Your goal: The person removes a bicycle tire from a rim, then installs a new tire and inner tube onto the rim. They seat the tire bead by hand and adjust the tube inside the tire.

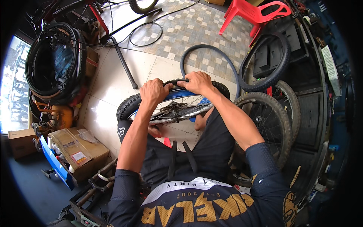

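Note:
A bicycle wheel stands tilted between my knees, its black knobby tire partly over the silver-and-blue rim. Spokes and a cassette show at its middle. My left hand is closed round the far edge of the tire, thumb toward the center. Just to its right, my right hand grips the same edge, its fingers curled over the tread. Whether a tool sits under the fingers is hidden. Beyond the wheel, a slim dark ring resembling an inner tube lies on the floor.
At right are a loose tire, two spoked wheels and a red plastic chair. Left are stacked tires, an orange compressor and a cardboard box. A black cable crosses the floor near a stand leg.

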A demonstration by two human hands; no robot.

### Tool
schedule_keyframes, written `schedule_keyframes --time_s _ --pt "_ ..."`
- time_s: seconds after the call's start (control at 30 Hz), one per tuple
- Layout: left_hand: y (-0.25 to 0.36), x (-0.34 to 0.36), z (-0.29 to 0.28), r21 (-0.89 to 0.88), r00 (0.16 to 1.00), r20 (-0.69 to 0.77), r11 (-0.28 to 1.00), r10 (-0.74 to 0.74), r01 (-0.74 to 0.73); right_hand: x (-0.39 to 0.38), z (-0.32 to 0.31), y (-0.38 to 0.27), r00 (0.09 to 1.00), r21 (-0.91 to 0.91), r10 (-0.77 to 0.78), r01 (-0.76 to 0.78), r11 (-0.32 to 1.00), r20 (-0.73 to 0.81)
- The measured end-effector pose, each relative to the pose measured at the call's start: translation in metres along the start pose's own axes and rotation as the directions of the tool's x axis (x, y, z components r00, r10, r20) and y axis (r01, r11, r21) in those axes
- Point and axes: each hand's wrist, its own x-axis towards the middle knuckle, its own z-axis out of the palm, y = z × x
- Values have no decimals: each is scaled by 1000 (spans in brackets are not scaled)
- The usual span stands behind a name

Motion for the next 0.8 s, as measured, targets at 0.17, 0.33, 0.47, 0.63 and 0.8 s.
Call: schedule_keyframes --time_s 0.17,0.33,0.47,0.63,0.8 --pt "-6 11 -13 -13 998 65 1000 -15 15 20 -11 -10 986 -72 -8 20 997 164" --pt "-11 7 -18 -98 972 235 995 -3 27 27 -13 -4 914 -46 -79 106 993 399" --pt "-12 12 -5 -119 958 284 993 26 8 41 -4 18 825 68 -46 9 998 563" --pt "-6 27 -11 -131 921 389 991 24 29 62 2 15 718 99 7 -105 990 696" --pt "6 17 -18 -145 881 473 987 11 66 40 4 0 842 -66 66 -37 997 536"
